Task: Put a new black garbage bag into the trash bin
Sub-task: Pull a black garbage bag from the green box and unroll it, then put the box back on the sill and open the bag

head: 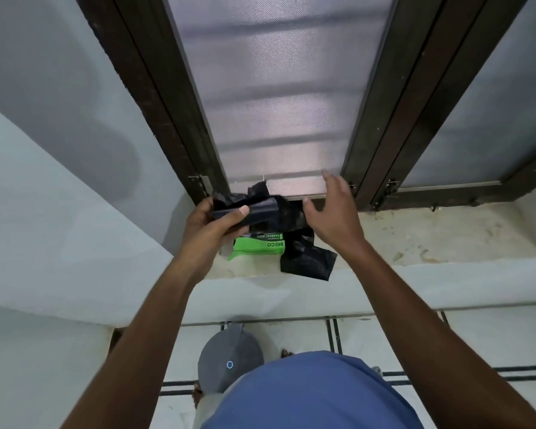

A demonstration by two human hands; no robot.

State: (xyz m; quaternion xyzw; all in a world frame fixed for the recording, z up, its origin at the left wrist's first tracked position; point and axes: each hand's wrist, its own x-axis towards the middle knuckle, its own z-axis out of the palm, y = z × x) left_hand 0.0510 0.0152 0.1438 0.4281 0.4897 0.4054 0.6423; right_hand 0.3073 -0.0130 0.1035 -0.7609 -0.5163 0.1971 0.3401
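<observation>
My left hand (212, 224) grips a roll of black garbage bags (262, 212) above the window sill, thumb pressed on top of it. A loose length of black bag (307, 258) trails from the roll down over the sill's front edge. My right hand (331, 212) hovers at the roll's right end with its fingers spread; whether it touches the plastic I cannot tell. A green garbage-bag packet (259, 244) lies on the sill under the roll. The grey trash bin (226, 357) with its lid down stands on the floor below, partly hidden by my blue shirt.
The stone window sill (430, 239) runs to the right. A dark-framed window (279, 97) with a mesh screen rises behind it. A white wall (59, 212) closes the left side. The floor (399, 335) is white tile with dark lines.
</observation>
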